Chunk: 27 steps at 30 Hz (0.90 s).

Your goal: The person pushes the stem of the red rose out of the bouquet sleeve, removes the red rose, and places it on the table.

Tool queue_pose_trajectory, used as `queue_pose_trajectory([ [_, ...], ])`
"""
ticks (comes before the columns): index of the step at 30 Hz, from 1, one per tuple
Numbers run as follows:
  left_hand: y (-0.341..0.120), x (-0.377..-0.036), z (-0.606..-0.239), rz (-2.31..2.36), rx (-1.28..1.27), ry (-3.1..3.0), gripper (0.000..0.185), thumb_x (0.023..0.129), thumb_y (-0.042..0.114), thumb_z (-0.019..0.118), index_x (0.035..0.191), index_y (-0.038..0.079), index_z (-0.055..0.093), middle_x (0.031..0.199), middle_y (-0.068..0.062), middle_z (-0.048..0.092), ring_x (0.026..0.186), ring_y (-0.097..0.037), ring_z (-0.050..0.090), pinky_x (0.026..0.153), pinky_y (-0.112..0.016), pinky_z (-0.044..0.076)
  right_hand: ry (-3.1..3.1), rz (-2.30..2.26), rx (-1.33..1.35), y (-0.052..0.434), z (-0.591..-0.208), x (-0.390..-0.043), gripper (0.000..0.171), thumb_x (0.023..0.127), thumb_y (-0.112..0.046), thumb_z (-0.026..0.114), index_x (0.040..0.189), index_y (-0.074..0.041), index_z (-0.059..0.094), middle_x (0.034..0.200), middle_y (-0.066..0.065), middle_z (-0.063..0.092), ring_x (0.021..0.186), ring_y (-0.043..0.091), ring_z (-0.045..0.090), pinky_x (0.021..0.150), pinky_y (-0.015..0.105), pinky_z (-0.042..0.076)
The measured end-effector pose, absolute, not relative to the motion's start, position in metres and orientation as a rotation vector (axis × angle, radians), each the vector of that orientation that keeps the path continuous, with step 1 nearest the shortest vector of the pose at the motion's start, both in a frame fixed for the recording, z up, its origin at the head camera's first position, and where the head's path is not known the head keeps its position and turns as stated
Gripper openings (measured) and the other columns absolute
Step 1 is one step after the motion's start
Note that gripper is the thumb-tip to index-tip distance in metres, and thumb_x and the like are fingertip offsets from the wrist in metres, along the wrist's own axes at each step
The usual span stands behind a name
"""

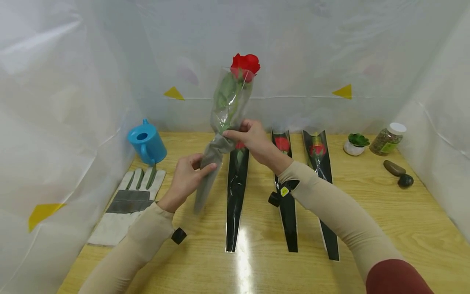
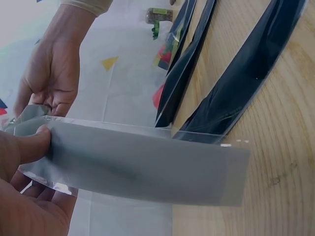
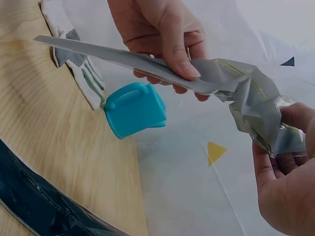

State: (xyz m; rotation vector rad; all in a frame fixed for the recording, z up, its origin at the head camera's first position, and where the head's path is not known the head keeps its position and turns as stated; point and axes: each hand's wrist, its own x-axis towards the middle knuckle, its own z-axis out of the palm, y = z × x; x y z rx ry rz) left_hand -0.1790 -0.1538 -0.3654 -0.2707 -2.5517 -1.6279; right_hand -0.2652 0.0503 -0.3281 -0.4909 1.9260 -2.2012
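Observation:
A red rose [image 1: 245,65] in a clear and grey sleeve [image 1: 208,173] is held up at a slant over the table, its bloom at the top. My left hand [image 1: 186,175] pinches the sleeve's flat grey lower part between thumb and fingers. Higher up, my right hand [image 1: 253,141] grips the crumpled, gathered middle just below the leaves. In the left wrist view the sleeve's flat tail [image 2: 147,162] reaches out past the left thumb. The right wrist view shows the creased grey bunch [image 3: 256,103] between both hands.
Three black-sleeved roses lie on the table: one [image 1: 236,196] in the middle, two [image 1: 288,220] [image 1: 329,232] to the right. A blue watering can [image 1: 152,145] and gloves [image 1: 128,204] are at left. At right sit a potted succulent [image 1: 354,147], a jar [image 1: 387,141] and dark stones [image 1: 394,168].

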Motion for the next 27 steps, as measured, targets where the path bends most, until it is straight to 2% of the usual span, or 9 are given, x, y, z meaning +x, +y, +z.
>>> queue_pose_trajectory([
  [3,-0.156,-0.178,-0.368,-1.607,-0.276,-2.576,0.029,0.092,0.019,0.074,0.114,0.001,0.070,0.106,-0.012,0.071,0.098,-0.025,0.068,0.081,-0.044,0.054,1.933,-2.199,-0.460,0.052,-0.325,-0.266,0.027,0.088,-0.005,0.075,0.111,0.006,0.067,0.105,0.015,0.069,0.099,0.023,0.064,0.089,0.038,0.049],
  [10,-0.161,-0.176,-0.376,-1.589,-0.296,-2.626,0.023,0.090,0.020,0.075,0.105,0.002,0.073,0.098,-0.009,0.072,0.092,-0.023,0.067,0.078,-0.043,0.055,1.947,-2.203,-0.401,0.055,-0.319,-0.270,0.030,0.088,-0.006,0.075,0.113,0.005,0.065,0.106,0.013,0.068,0.099,0.020,0.061,0.087,0.032,0.049],
  [20,-0.164,-0.172,-0.385,-1.625,-0.371,-2.657,0.018,0.090,0.019,0.076,0.099,0.004,0.074,0.096,-0.007,0.071,0.094,-0.022,0.067,0.078,-0.041,0.054,1.875,-2.285,-0.389,0.060,-0.308,-0.275,0.028,0.088,-0.003,0.073,0.114,0.004,0.065,0.107,0.013,0.066,0.099,0.023,0.062,0.089,0.037,0.049],
  [27,-0.165,-0.169,-0.388,-1.649,-0.380,-2.664,0.024,0.090,0.018,0.075,0.108,0.002,0.073,0.102,-0.009,0.071,0.098,-0.024,0.067,0.081,-0.041,0.054,1.857,-2.304,-0.430,0.062,-0.308,-0.276,0.032,0.089,-0.003,0.074,0.118,0.004,0.063,0.112,0.016,0.065,0.102,0.025,0.063,0.089,0.037,0.051],
])
